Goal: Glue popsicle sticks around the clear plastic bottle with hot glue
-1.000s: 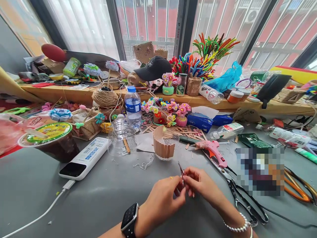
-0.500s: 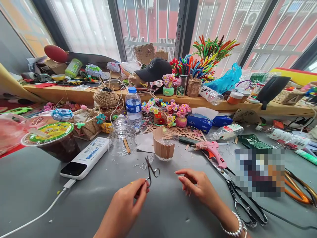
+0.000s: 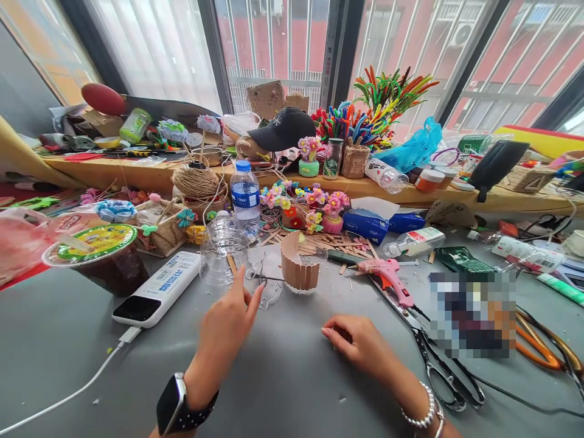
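Note:
My left hand (image 3: 227,325) reaches forward over the grey table (image 3: 68,340), index finger and thumb stretched out and apart. Just past its fingertips a small pair of scissors (image 3: 262,277) lies on the table, between a cut clear plastic bottle (image 3: 223,252) and a small cup clad in wooden sticks (image 3: 298,271). I cannot tell if the thumb still touches the scissors. My right hand (image 3: 360,347) rests on the table to the right, its fingers curled under; whether anything is in them is hidden. A watch is on my left wrist, a bead bracelet on my right.
A pink glue gun (image 3: 387,277) and large black scissors (image 3: 438,365) lie right of my right hand. A white power bank (image 3: 157,298) with its cable, a lidded drink cup (image 3: 98,255), a water bottle (image 3: 244,191), a twine ball (image 3: 198,182) and craft flowers crowd the back.
My left hand carried the small scissors away from my right hand, forward and left, and set them down by the stick cup. My right hand sank to the table.

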`<state>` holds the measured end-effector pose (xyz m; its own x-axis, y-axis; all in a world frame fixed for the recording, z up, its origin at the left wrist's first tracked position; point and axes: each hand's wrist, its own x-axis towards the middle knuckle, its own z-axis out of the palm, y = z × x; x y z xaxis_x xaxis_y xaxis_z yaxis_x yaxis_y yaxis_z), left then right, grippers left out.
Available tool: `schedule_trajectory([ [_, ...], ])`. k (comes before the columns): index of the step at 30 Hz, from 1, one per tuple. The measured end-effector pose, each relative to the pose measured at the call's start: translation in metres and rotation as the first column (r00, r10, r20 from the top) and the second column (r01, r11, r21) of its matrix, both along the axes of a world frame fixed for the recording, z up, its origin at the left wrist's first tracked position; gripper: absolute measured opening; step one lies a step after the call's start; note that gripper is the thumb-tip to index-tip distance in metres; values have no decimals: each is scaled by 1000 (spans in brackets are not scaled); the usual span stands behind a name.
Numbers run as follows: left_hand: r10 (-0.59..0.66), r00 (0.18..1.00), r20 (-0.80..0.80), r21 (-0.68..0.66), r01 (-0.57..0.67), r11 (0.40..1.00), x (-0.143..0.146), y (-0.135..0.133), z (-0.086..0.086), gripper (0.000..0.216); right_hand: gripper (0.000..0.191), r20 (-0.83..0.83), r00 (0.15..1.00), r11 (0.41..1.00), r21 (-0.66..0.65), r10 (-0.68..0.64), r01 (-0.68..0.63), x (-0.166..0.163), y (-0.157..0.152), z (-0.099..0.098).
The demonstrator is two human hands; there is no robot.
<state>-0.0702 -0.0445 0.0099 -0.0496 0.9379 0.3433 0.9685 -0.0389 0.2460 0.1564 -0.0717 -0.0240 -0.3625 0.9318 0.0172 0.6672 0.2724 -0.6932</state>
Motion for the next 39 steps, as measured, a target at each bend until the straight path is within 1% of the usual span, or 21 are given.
schedule_trajectory([
  [2, -84, 996, -8, 164, 84, 983, 9, -8, -5, 39, 29, 41, 999, 1000, 9, 14, -14, -1, -1, -2],
  [3, -165, 986, -22, 256, 165, 952, 15, -13, -7, 32, 29, 52, 999, 1000, 11, 14, -14, -1, -1, -3],
  [4, -280, 959, -51, 327, 281, 902, 21, -17, -9, 26, 29, 63, 998, 1000, 16, 14, -16, -2, -1, -4],
  [5, -411, 906, -98, 347, 419, 839, 29, -21, -12, 23, 28, 83, 996, 999, 28, 14, -17, -1, -1, -5],
  [7, -599, 786, -153, 309, 614, 726, 46, -26, -18, 27, 26, 161, 987, 998, 66, -3, -7, 2, -1, -4],
  [8, -683, 707, -185, 251, 705, 663, 54, -27, -21, 30, 26, 210, 977, 995, 95, -30, 10, 6, 0, -3],
  [9, -730, 649, -215, 179, 761, 624, 61, -26, -25, 34, 26, 256, 964, 990, 130, -79, 47, 10, 1, -1],
  [10, -750, 618, -234, 111, 784, 611, 69, -23, -30, 39, 26, 285, 946, 978, 177, -155, 107, 16, 3, 2],
  [11, -752, 613, -241, 45, 781, 622, 76, -19, -34, 43, 27, 283, 931, 960, 222, -230, 170, 22, 4, 4],
  [12, -744, 620, -251, 3, 769, 639, 82, -13, -39, 45, 27, 263, 907, 929, 266, -328, 259, 29, 6, 6],
  [14, -748, 612, -256, -82, 758, 648, 95, 2, -47, 45, 29, 209, 838, 847, 313, -504, 431, 43, 10, 10],
  [16, -752, 615, -238, -133, 746, 653, 109, 18, -54, 43, 30, 198, 742, 755, 341, -640, 560, 57, 13, 12],
  [18, -759, 614, -216, -141, 750, 647, 121, 33, -58, 42, 29, 212, 666, 693, 346, -715, 633, 68, 16, 13],
  [19, -759, 616, -210, -131, 752, 646, 126, 39, -60, 43, 29, 213, 643, 673, 342, -735, 656, 73, 16, 13],
  [21, -736, 651, -187, -118, 728, 675, 134, 48, -64, 48, 29, 167, 622, 637, 343, -765, 691, 82, 17, 13],
  [23, -725, 665, -180, -111, 718, 687, 137, 53, -67, 50, 29, 124, 603, 602, 359, -788, 713, 88, 16, 13],
  [26, -723, 666, -182, -101, 719, 688, 136, 54, -71, 49, 31, 107, 583, 576, 373, -805, 728, 93, 17, 12],
  [33, -724, 659, -204, -67, 728, 682, 133, 51, -69, 45, 31, 102, 601, 594, 351, -793, 724, 90, 18, 7],
  [35, -721, 661, -205, -59, 727, 684, 133, 51, -69, 44, 31, 107, 586, 582, 346, -804, 736, 90, 20, 5],
  [37, -720, 663, -206, -48, 728, 684, 133, 53, -69, 44, 35, 108, 576, 565, 402, -811, 721, 93, 23, -1],
  [39, -724, 661, -200, -44, 732, 680, 133, 54, -71, 45, 44, 123, 585, 558, 506, -802, 658, 97, 27, -9],
])
